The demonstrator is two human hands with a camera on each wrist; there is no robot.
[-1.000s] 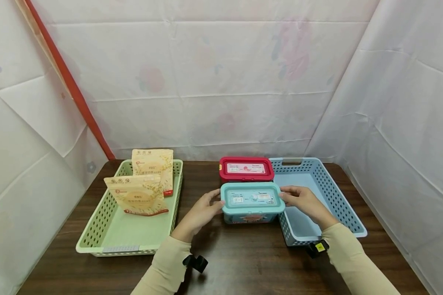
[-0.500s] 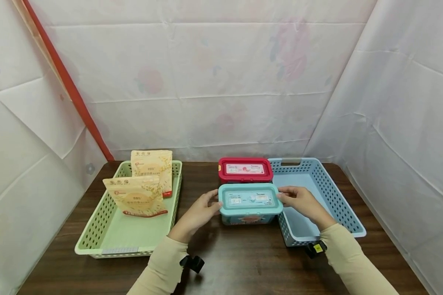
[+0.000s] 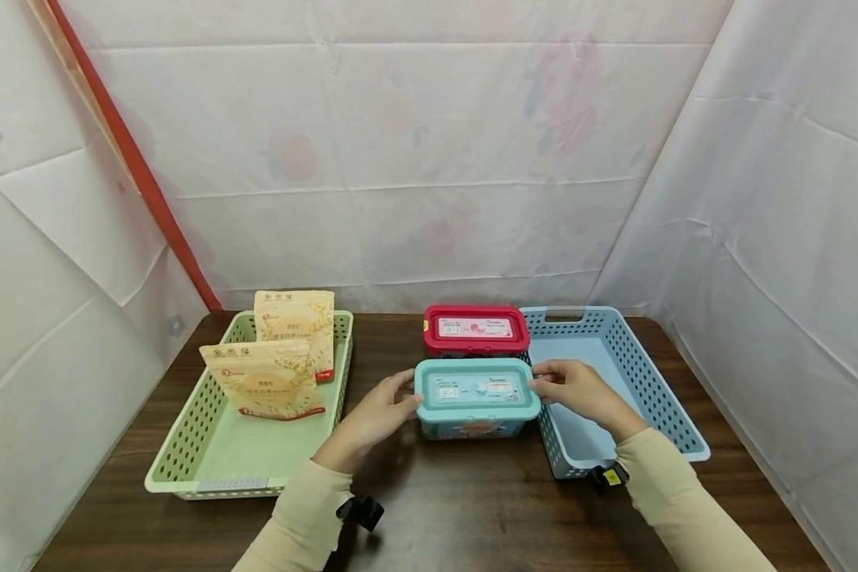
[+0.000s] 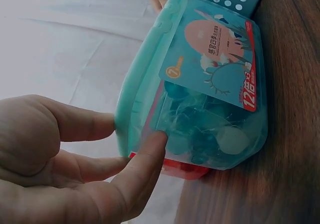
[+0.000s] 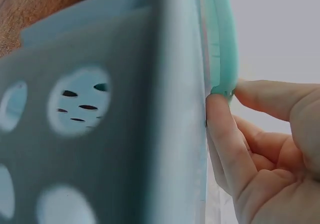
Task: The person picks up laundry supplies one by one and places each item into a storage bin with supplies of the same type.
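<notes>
A teal lidded laundry pod box [image 3: 475, 400] is near the middle of the table, its rounded pods visible through the clear wall in the left wrist view. My left hand [image 3: 372, 417] holds its left end; in the left wrist view the thumb and fingers [image 4: 142, 176] pinch at the lid's rim. At the right end, my right hand [image 3: 579, 393] pinches the lid's corner, as the right wrist view also shows. Behind it sits a similar red lidded box [image 3: 476, 330]. Whether the teal box touches the table cannot be made out.
A blue perforated basket [image 3: 593, 357] stands on the right, its left rim close to both boxes and under my right hand. On the left, a green basket [image 3: 279, 457] holds two cream pouches [image 3: 264, 381]. White curtains [image 3: 400, 159] enclose the table's back and sides.
The teal box has shifted left and slightly towards me, with both hands moving along at its ends. The red box, baskets and pouches stay where they were.
</notes>
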